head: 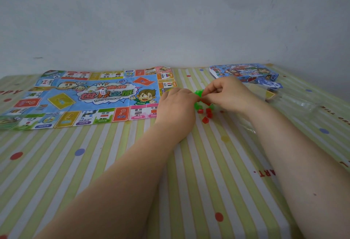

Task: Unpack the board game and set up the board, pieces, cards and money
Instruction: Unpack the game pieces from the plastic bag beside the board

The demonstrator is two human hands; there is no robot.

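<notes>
Head view: striped tablecloth [113,163] fills the frame, paper board [85,96] lies flat at centre left with a die [103,92] on it. Box [244,72] sits upper right. Left hand [176,106] and right hand [227,92] pinch green pieces [198,93] together; red pieces [206,114] lie just below.

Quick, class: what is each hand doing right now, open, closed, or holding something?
Left hand: fingers curled on the green plastic pieces.
Right hand: pinched shut on the same green plastic pieces; red pieces lie loose below.
</notes>
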